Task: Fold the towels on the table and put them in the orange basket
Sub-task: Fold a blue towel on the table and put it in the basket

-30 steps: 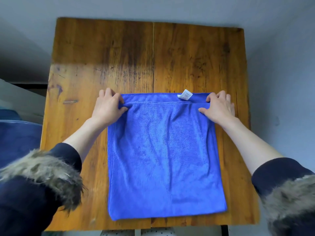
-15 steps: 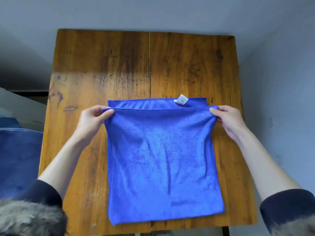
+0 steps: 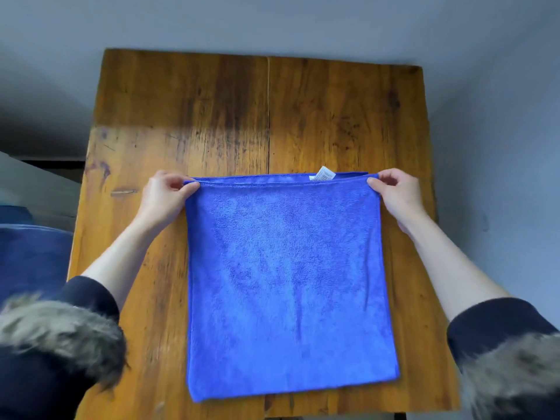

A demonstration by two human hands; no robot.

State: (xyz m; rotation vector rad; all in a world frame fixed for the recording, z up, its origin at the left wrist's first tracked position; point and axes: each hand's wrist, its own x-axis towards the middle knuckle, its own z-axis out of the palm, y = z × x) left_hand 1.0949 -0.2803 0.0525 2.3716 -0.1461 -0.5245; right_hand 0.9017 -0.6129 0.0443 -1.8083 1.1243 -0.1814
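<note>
A blue towel (image 3: 288,283) lies folded double on the wooden table (image 3: 212,116), its near edge close to the table's front. My left hand (image 3: 165,197) pinches the far left corner of the top layer. The far right corner is pinched by my right hand (image 3: 394,194). The far edge is lifted a little off the lower layer. A white label (image 3: 325,174) sticks out behind that edge, right of the middle. No orange basket is in view.
The far half of the table is bare wood with a seam down the middle. A dark blue cloth heap (image 3: 30,256) sits beyond the table's left edge. Grey wall and floor surround the table.
Both hands went from resting on the far corners to pinching them. The top layer's far edge has come up and been pulled a little toward me.
</note>
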